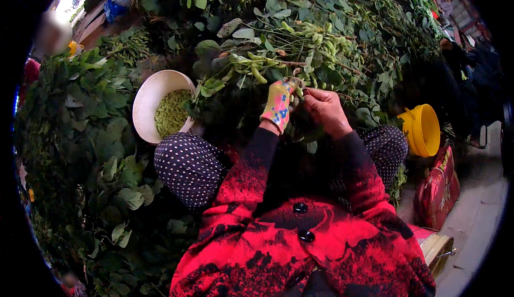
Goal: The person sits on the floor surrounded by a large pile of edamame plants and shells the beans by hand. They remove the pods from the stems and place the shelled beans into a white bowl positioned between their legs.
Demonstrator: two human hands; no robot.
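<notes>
Head view: a leafy stalk hung with green bean pods (300,56) lies across the pile ahead, and both raised hands meet at its lower end. The gloved left hand (278,104) pinches it; the bare right hand (324,107) curls its fingers around it. A white bowl of picked pods (147,96) sits to the left.

— What are the hands on?

— The left hand (278,104), in a yellow glove with pink and blue blotches, and the bare right hand (325,109) meet at a leafy stalk of green bean pods (300,43). Both are closed around its stems, touching each other.

— And around them?

— A white bowl (147,101) of shelled green beans (171,112) sits just beside the left knee, ringed by heaped leafy plants (91,136). A yellow bucket (423,131) lies tipped by the right knee, with a red bag (439,190) near it on the floor (476,216).
</notes>
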